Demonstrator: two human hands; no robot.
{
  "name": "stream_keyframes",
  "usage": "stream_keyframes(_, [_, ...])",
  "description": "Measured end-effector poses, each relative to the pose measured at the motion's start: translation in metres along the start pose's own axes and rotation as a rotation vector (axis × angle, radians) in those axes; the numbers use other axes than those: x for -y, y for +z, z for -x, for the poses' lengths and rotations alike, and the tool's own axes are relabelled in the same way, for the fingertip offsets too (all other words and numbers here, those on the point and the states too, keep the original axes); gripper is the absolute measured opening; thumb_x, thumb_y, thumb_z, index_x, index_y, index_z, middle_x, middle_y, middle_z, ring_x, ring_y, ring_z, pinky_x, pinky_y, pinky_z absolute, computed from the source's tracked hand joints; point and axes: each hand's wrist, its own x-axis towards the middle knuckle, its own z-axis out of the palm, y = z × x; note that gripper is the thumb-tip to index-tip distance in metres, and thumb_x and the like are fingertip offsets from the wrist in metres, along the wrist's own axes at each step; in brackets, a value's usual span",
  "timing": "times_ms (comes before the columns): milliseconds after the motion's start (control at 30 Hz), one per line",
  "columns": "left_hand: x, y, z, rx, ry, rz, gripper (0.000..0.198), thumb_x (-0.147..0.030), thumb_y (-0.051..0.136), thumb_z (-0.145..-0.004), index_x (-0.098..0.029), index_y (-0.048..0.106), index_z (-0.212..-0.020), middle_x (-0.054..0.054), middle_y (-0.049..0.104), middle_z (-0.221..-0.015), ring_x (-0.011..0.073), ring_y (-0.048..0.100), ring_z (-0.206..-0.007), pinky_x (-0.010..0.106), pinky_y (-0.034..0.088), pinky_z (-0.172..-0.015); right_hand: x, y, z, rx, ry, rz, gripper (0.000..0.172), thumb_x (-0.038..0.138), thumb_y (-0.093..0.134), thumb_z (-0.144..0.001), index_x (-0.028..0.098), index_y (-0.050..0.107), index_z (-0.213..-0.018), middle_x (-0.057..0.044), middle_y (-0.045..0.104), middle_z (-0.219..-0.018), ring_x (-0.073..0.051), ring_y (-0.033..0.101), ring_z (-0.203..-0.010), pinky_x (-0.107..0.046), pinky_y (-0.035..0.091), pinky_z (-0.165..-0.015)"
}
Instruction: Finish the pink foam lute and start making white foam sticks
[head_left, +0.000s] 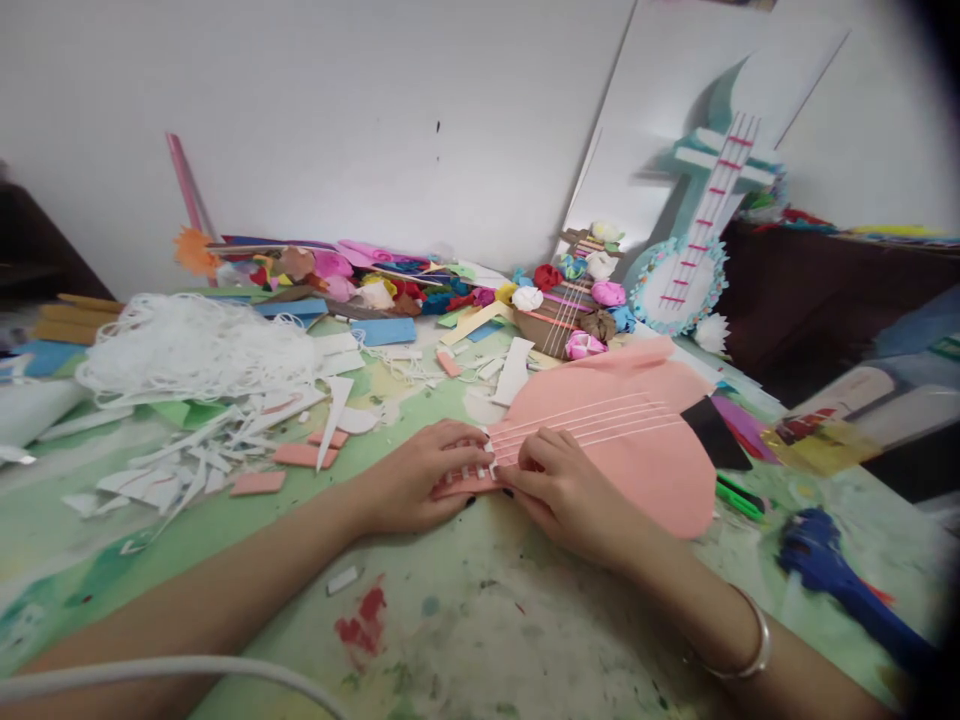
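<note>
A pink paper guitar (652, 470) lies flat on the table, its neck to the left. Thin white strings (600, 412) run along it, and short white strips cross the neck. My left hand (427, 475) grips the neck, fingers over the top and thumb at the near edge, hiding part of it. My right hand (574, 490) is closed, its curled fingers resting by the strings. Its index finger and thumb pinch the neck's near edge, beside the end of a white crosspiece (489, 452).
A blue glue gun (825, 560) and a green cutter (740, 497) lie at right. White string (195, 345) is heaped at left above paper scraps (165, 470). Behind stand a brown decorated guitar (544, 325) and a teal-and-white one (694, 270). A white cable (187, 665) crosses lower left.
</note>
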Motion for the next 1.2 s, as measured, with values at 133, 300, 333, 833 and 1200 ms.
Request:
stream_keyframes(133, [0.001, 0.001, -0.001, 0.002, 0.006, -0.012, 0.04, -0.012, 0.056, -0.076, -0.02, 0.055, -0.115, 0.011, 0.052, -0.124, 0.0233, 0.046, -0.118, 0.038, 0.039, -0.102, -0.001, 0.003, 0.003, 0.007, -0.056, 0.069, 0.022, 0.019, 0.043, -0.094, 0.015, 0.064, -0.09, -0.006, 0.051, -0.078, -0.018, 0.04, -0.079, -0.032, 0.029, -0.069])
stream_keyframes(300, [-0.001, 0.001, -0.003, -0.007, -0.067, 0.0, 0.046, -0.018, 0.058, -0.077, -0.018, 0.046, -0.122, 0.012, 0.055, -0.118, 0.024, 0.048, -0.113, 0.04, 0.041, -0.098, -0.001, 0.009, 0.003, 0.013, -0.152, 0.197, 0.017, 0.017, 0.045, -0.093, 0.013, 0.06, -0.086, -0.006, 0.052, -0.081, -0.019, 0.038, -0.078, -0.035, 0.027, -0.068])
stream_keyframes(333, [-0.001, 0.001, -0.003, -0.007, -0.069, 0.002, 0.047, -0.018, 0.058, -0.078, -0.018, 0.045, -0.123, 0.012, 0.055, -0.118, 0.0242, 0.049, -0.113, 0.04, 0.042, -0.098, -0.002, 0.01, 0.003, 0.014, -0.16, 0.203, 0.017, 0.017, 0.044, -0.093, 0.013, 0.06, -0.086, -0.006, 0.052, -0.082, -0.019, 0.038, -0.079, -0.035, 0.027, -0.068])
stream_keyframes(833, [-0.007, 0.001, -0.004, 0.029, -0.039, -0.041, 0.039, -0.016, 0.054, -0.078, -0.021, 0.055, -0.116, 0.01, 0.054, -0.119, 0.0241, 0.048, -0.114, 0.039, 0.04, -0.1, 0.003, 0.011, 0.003, 0.024, -0.157, 0.209, 0.016, 0.016, 0.049, -0.091, 0.014, 0.062, -0.081, -0.006, 0.055, -0.084, -0.019, 0.04, -0.081, -0.036, 0.028, -0.069])
stream_keyframes(1200, [-0.007, 0.003, -0.004, 0.028, -0.052, -0.113, 0.037, -0.017, 0.056, -0.075, -0.022, 0.055, -0.112, 0.011, 0.051, -0.124, 0.0276, 0.043, -0.119, 0.044, 0.037, -0.101, 0.01, 0.011, 0.004, -0.018, -0.11, 0.201, 0.012, 0.017, 0.053, -0.089, 0.014, 0.062, -0.08, -0.006, 0.056, -0.08, -0.02, 0.042, -0.08, -0.035, 0.029, -0.069])
